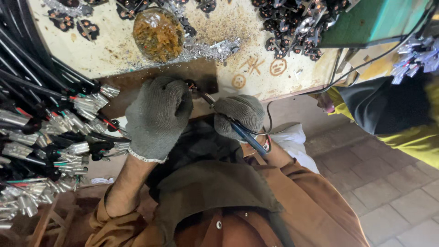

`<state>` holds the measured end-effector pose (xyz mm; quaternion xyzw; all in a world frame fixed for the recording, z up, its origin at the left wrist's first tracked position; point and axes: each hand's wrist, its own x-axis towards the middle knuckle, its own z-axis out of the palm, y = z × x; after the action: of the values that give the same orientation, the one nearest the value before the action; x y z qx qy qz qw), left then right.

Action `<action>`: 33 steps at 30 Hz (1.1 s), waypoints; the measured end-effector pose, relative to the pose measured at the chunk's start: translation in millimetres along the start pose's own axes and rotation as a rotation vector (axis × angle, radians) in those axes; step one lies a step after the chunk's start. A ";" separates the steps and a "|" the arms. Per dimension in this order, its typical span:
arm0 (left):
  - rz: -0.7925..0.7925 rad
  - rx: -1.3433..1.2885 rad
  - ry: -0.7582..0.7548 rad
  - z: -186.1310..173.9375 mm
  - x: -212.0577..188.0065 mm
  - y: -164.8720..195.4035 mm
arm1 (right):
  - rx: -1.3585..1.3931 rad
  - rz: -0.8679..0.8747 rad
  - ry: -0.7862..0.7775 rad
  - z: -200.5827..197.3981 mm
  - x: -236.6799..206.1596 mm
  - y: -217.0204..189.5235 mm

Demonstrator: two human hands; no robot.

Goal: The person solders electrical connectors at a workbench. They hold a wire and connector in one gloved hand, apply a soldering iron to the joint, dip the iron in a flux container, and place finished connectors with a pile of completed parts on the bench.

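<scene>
So, both hands are in grey knit gloves, right at the edge of a grubby workbench (256,77). The left hand (157,116) is curled shut around a small black plug piece (190,85) poking out at the fingertips. The right hand (240,116) grips a blue-handled tool (244,136), its tip touching that piece. A bundle of cables (55,132) with metal ends hangs just left.
</scene>
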<state>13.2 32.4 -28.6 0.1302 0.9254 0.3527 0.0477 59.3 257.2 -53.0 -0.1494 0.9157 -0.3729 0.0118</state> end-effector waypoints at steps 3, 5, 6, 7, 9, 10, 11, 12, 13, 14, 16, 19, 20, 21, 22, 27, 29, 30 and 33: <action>0.018 0.034 0.018 -0.4 0.7 2.2 | 0.184 -0.108 0.052 3.4 2.6 -1.6; -0.036 0.005 -0.020 -0.6 1.3 3.8 | 0.168 -0.192 0.012 0.2 8.0 -1.9; -0.058 -0.009 -0.026 -0.2 1.9 4.6 | 0.154 -0.246 -0.005 -2.1 11.4 -1.3; -0.051 -0.018 -0.017 -0.3 2.3 5.0 | 0.156 -0.276 -0.067 -5.4 14.5 -0.9; -0.040 -0.040 -0.011 0.4 2.8 5.6 | 0.164 -0.323 -0.196 -11.5 19.5 -0.4; -0.037 -0.050 -0.010 0.9 3.1 5.5 | 0.157 -0.271 -0.212 -13.4 20.9 -0.9; -0.041 -0.060 -0.010 1.6 3.1 5.5 | 0.156 -0.219 -0.233 -14.3 22.1 -1.1; -0.050 -0.067 -0.005 2.1 2.7 5.4 | 0.156 -0.173 -0.258 -14.9 22.2 -2.1; -0.044 -0.039 -0.006 3.0 2.7 4.6 | 0.207 -0.203 -0.205 -14.8 22.3 -2.3; -0.031 -0.012 -0.004 4.0 2.7 3.9 | 0.253 -0.236 -0.149 -13.6 22.1 -2.7; -0.003 0.006 -0.011 5.8 2.6 1.7 | 0.295 -0.221 -0.116 -11.7 21.0 -2.5; 0.002 -0.013 -0.009 6.4 1.8 -1.7 | 0.344 -0.156 -0.144 -9.4 19.0 -1.5; 0.014 -0.029 -0.001 6.6 2.1 -2.9 | 0.376 -0.168 -0.098 -8.7 18.6 -1.0; 0.026 -0.048 0.006 6.3 2.1 -3.7 | 0.406 -0.179 -0.053 -8.0 18.4 -0.7; 0.034 -0.049 0.006 6.1 2.3 -4.4 | 0.377 -0.185 -0.039 -7.5 18.2 -0.9; -0.004 -0.045 -0.016 3.8 3.1 -2.2 | 0.347 -0.143 -0.106 -7.9 18.3 -5.1; -0.008 -0.007 -0.039 2.9 3.7 -0.4 | 0.254 -0.024 -0.085 -8.3 19.2 -7.1; -0.014 0.013 -0.048 2.6 4.1 0.2 | 0.209 0.032 -0.078 -8.1 19.9 -7.9; 0.006 -0.050 -0.038 1.9 4.8 0.8 | 0.216 -0.180 -0.158 -6.3 22.3 -8.2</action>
<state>9.1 35.5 -29.5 0.1383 0.9149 0.3731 0.0676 39.3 249.6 -40.8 -0.2578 0.8494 -0.4558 0.0664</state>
